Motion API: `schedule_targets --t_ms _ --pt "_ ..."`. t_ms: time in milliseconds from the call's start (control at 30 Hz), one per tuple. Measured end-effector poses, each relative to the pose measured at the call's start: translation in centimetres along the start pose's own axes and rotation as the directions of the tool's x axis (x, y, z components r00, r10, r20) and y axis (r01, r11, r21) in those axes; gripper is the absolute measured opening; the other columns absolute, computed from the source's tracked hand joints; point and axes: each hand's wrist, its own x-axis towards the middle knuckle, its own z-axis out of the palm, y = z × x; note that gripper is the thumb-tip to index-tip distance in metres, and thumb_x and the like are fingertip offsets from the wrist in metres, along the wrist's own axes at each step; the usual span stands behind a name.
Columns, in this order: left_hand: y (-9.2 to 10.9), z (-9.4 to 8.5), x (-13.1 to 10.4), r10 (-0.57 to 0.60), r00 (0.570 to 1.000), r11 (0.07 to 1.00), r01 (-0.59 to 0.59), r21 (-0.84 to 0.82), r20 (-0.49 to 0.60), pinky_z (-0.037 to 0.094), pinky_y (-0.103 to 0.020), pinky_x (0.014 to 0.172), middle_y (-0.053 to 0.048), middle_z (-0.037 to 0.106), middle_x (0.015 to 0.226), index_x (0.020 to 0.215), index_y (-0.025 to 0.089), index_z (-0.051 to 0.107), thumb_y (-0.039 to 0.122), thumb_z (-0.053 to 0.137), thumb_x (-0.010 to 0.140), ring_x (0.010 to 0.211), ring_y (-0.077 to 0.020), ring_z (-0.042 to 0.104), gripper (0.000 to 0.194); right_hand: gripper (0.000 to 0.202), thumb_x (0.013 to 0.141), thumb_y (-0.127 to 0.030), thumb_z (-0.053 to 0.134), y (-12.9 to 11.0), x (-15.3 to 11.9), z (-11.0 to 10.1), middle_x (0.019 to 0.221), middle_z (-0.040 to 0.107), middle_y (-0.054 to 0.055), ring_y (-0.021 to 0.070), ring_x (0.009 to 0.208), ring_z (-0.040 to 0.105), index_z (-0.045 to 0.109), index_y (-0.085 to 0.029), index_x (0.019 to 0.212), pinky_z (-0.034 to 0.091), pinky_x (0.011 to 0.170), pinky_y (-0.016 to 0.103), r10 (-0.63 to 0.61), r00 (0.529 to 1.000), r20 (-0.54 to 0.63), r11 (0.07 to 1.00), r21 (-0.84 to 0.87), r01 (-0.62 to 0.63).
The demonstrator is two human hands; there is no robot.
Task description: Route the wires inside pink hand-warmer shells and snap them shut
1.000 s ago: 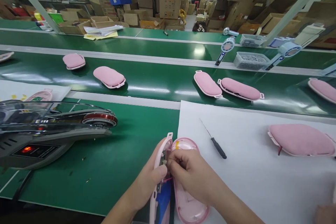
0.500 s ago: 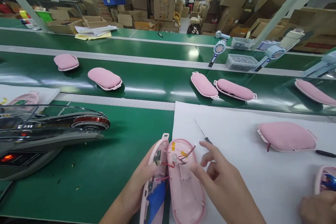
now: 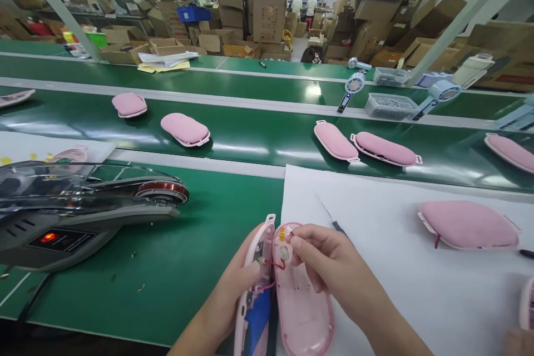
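Observation:
My left hand [image 3: 244,275] is closed round one half of a pink case [image 3: 242,311], tilted on its edge, with a circuit board and a blue wrapped part [image 3: 259,311] inside. Beside it the other half shell [image 3: 306,311] lies with its hollow side up, and a red wire [image 3: 275,264] runs between the halves. My right hand [image 3: 321,258] pinches over the far end of this shell, near a strip of yellow tape [image 3: 282,233]. The thin wires there are mostly hidden by its fingers. A thin screwdriver [image 3: 339,228] lies just beyond that hand.
Several pink padded cases [image 3: 186,129] lie on the green belt [image 3: 250,139]. Another pink case [image 3: 469,225] rests on the white sheet [image 3: 387,278] at right. A grey machine [image 3: 95,217] with a red light stands left. At the lower right edge is a co-worker's blurred hand [image 3: 519,342].
My right hand has moved left and its spread fingers have closed in a pinch at the wires in the shell. The view has shifted slightly, and the co-worker's hand is now mostly out of frame.

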Motion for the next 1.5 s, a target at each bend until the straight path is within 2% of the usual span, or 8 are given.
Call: schedule_targets --t_ms 267,767,967,1067,1133,1200,1367,1500 --pt "-0.1 -0.1 -0.3 0.044 0.999 0.998 -0.043 0.039 -0.018 0.032 -0.037 0.108 -0.005 0.063 0.12 0.128 0.023 0.054 0.035 0.066 0.075 0.124 -0.0309 0.046 0.056 0.016 0.069 -0.013 0.043 -0.5 0.0 1.9 0.05 0.034 -0.007 0.0073 0.048 0.028 0.04 -0.019 0.054 0.021 0.043 0.022 0.031 0.988 0.149 0.934 -0.355 0.024" --pt "-0.7 0.7 -0.8 0.108 0.983 0.974 -0.075 0.213 -0.148 0.023 -0.039 0.113 -0.007 0.046 0.14 0.134 0.021 0.046 0.054 0.061 0.077 0.134 -0.0315 0.032 0.067 0.026 0.072 -0.012 0.045 0.1 0.2 3.5 0.048 0.034 -0.006 0.008 0.047 0.029 0.031 -0.019 0.051 0.02 0.044 0.023 -0.06 0.998 0.031 0.842 -0.535 0.067" --pt "-0.6 0.6 -0.4 0.077 0.992 0.938 -0.038 0.344 -0.101 0.027 -0.042 0.112 -0.008 0.047 0.138 0.138 0.02 0.04 0.054 0.056 0.082 0.132 -0.0311 0.035 0.068 0.027 0.077 -0.012 0.044 0.0 -0.1 3.3 0.05 0.042 -0.005 0.0091 0.046 0.037 0.038 -0.019 0.052 0.024 0.043 0.022 -0.102 0.993 0.052 0.792 -0.6 0.113" --pt "0.2 0.6 -0.4 0.071 0.982 0.929 -0.002 0.37 -0.173 0.027 -0.04 0.112 -0.007 0.047 0.139 0.131 0.02 0.049 0.052 0.057 0.081 0.133 -0.0299 0.034 0.06 0.021 0.086 -0.022 0.042 1.6 -1.0 1.9 0.072 0.06 0.0 0.0138 0.062 0.054 0.06 -0.022 0.074 0.038 0.051 0.023 -0.287 0.957 -0.042 0.751 -0.63 0.197" --pt "1.0 0.5 -0.6 0.088 0.942 0.885 0.077 0.46 -0.325 0.026 -0.037 0.112 -0.003 0.045 0.141 0.127 0.024 0.052 0.049 0.059 0.08 0.134 -0.0267 0.033 0.055 0.028 0.088 -0.036 0.044 3.6 -2.1 0.8 0.097 0.062 0.006 0.0205 0.085 0.06 0.06 -0.025 0.108 0.047 0.064 0.028 -0.393 0.882 -0.259 0.731 -0.67 0.129" --pt "1.7 0.4 -1.0 0.065 0.902 0.821 0.195 0.537 -0.428 0.034 -0.036 0.107 -0.002 0.045 0.141 0.131 0.028 0.045 0.047 0.063 0.077 0.13 -0.0255 0.04 0.06 0.045 0.085 -0.047 0.048 5.9 -3.2 0.1 0.106 0.061 0.008 0.0245 0.095 0.06 0.052 -0.026 0.125 0.05 0.072 0.033 -0.352 0.839 -0.416 0.761 -0.649 -0.002" --pt "1.9 -0.2 -1.1 0.186 0.892 0.487 0.28 0.828 -0.411 0.047 -0.038 0.092 -0.007 0.057 0.126 0.135 0.025 0.035 0.032 0.061 0.074 0.112 -0.0272 0.056 0.067 0.058 0.082 -0.049 0.052 8.9 -4.7 0.6 0.094 0.067 0.006 0.0206 0.076 0.065 0.045 -0.022 0.133 0.052 0.061 0.027 -0.12 0.901 -0.417 0.942 -0.333 -0.029" --pt "0.8 -0.7 -0.9 0.308 0.887 0.189 0.297 0.936 -0.344 0.044 -0.043 0.096 -0.009 0.047 0.137 0.139 0.025 0.028 0.033 0.042 0.087 0.123 -0.0279 0.047 0.055 0.045 0.083 -0.045 0.053 7.6 -5.0 2.0 0.097 0.067 0.008 0.0201 0.082 0.065 0.058 -0.02 0.12 0.053 0.065 0.024 -0.208 0.865 -0.456 0.942 -0.331 0.051"
